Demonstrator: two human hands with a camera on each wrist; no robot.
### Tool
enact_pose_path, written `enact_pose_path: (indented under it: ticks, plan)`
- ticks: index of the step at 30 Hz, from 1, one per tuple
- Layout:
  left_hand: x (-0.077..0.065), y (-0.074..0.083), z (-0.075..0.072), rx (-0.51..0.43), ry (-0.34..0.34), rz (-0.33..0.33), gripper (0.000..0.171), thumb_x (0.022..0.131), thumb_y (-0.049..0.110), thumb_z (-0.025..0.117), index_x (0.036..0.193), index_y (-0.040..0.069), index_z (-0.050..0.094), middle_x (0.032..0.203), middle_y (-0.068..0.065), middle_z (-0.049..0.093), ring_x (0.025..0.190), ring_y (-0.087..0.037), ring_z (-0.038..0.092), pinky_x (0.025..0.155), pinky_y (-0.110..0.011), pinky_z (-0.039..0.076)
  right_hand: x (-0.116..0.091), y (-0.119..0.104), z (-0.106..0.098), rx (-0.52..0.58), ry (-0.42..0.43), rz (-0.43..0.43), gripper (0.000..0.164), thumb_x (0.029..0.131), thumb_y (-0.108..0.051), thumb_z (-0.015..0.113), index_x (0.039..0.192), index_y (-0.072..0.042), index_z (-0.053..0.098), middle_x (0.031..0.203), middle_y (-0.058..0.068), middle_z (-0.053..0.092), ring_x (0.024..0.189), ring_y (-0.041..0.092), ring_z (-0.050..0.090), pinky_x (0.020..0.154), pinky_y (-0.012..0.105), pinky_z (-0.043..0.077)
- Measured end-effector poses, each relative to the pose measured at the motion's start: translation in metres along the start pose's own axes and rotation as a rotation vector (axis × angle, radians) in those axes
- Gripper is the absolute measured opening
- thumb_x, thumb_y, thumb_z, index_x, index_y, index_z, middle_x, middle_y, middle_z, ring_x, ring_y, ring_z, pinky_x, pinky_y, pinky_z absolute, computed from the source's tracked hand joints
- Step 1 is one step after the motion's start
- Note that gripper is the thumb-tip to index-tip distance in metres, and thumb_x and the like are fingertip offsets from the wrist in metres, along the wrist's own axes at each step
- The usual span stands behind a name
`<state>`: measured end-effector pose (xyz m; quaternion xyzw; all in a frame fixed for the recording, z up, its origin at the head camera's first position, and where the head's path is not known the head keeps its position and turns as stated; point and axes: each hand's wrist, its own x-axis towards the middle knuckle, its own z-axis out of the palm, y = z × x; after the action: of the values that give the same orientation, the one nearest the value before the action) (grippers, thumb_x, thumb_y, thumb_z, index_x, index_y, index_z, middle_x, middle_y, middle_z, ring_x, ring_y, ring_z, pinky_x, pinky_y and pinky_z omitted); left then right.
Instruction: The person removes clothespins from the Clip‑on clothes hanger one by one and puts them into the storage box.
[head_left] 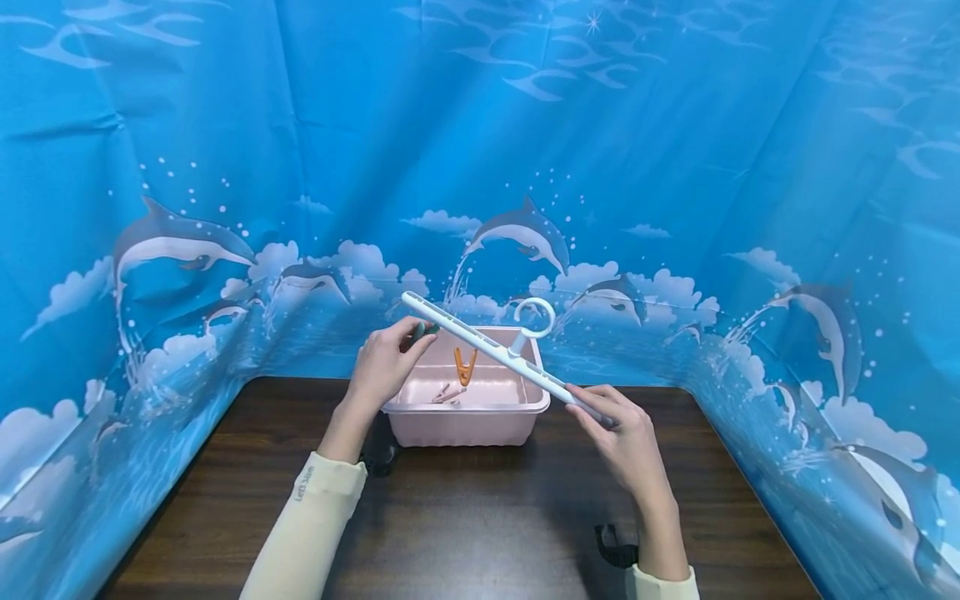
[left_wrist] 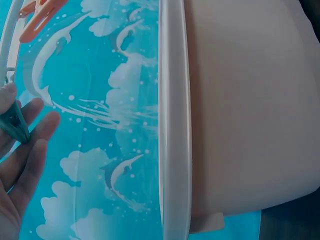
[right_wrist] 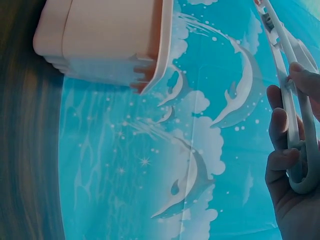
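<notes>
A white clothes hanger [head_left: 491, 346] with a round hook is held tilted above a pink plastic bin [head_left: 457, 425], its left end higher. My right hand [head_left: 622, 433] grips the hanger's lower right end, fingers and thumb around the bar in the right wrist view. My left hand [head_left: 381, 360] pinches a green clothespin [left_wrist: 15, 124] close to the hanger's upper left end; whether the clothespin touches the bar I cannot tell. An orange clothespin [head_left: 465, 367] hangs from the bar between the hands. Small pink clothespins [head_left: 448, 394] lie inside the bin.
The bin stands near the back of a dark wooden table [head_left: 465, 517]. Behind and on both sides hangs a blue curtain [head_left: 360, 167] printed with dolphins. Black straps [head_left: 617, 548] are by the wrists.
</notes>
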<state>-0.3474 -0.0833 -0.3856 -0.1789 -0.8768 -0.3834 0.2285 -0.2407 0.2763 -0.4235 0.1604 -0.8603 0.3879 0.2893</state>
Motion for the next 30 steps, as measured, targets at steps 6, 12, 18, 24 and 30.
enact_pose_path:
  ticks: [6, 12, 18, 24, 30]
  plan:
    - [-0.001, 0.001, -0.002, 0.202, 0.027, 0.058, 0.034, 0.103, 0.036, 0.075, 0.13, 0.015, 0.075, 0.074, -0.003, 0.069, 0.061, -0.016, 0.054, 0.053, -0.031, 0.037, 0.001, 0.001, 0.0, -0.034, -0.014, 0.012, 0.039, 0.095, -0.016, 0.084, 0.133, -0.024, 0.079, 0.112, -0.009, 0.077, 0.088, 0.009, 0.065, 0.067, 0.025, 0.055]
    - [-0.006, 0.001, -0.001, 0.275, 0.055, 0.101, 0.033, 0.102, 0.033, 0.076, 0.13, 0.015, 0.076, 0.071, -0.004, 0.071, 0.056, -0.015, 0.053, 0.05, -0.029, 0.035, -0.001, 0.001, 0.001, -0.031, -0.02, 0.001, 0.039, 0.095, -0.014, 0.083, 0.133, -0.024, 0.079, 0.112, -0.009, 0.078, 0.091, 0.009, 0.066, 0.069, 0.025, 0.054]
    - [-0.008, -0.006, 0.004, 0.194, 0.118, 0.139, 0.033, 0.101, 0.03, 0.078, 0.129, 0.013, 0.077, 0.088, -0.009, 0.08, 0.063, -0.019, 0.066, 0.056, -0.027, 0.045, -0.001, 0.002, 0.0, -0.012, -0.025, -0.009, 0.04, 0.096, -0.013, 0.083, 0.134, -0.025, 0.078, 0.113, -0.008, 0.078, 0.094, 0.009, 0.067, 0.07, 0.025, 0.054]
    - [-0.008, -0.012, 0.009, 0.143, 0.205, 0.196, 0.032, 0.1, 0.029, 0.079, 0.127, 0.012, 0.078, 0.101, -0.012, 0.084, 0.066, -0.024, 0.073, 0.057, -0.031, 0.052, 0.0, -0.001, -0.002, 0.02, -0.046, -0.002, 0.041, 0.095, -0.01, 0.083, 0.134, -0.021, 0.078, 0.114, -0.006, 0.078, 0.096, 0.01, 0.067, 0.071, 0.025, 0.055]
    - [-0.009, -0.016, 0.014, 0.123, 0.288, 0.263, 0.03, 0.098, 0.024, 0.081, 0.124, 0.009, 0.079, 0.112, -0.012, 0.083, 0.075, -0.029, 0.079, 0.06, -0.038, 0.06, 0.0, -0.003, -0.003, 0.071, -0.073, 0.007, 0.042, 0.096, -0.009, 0.081, 0.135, -0.023, 0.077, 0.115, -0.006, 0.078, 0.099, 0.01, 0.068, 0.073, 0.025, 0.055]
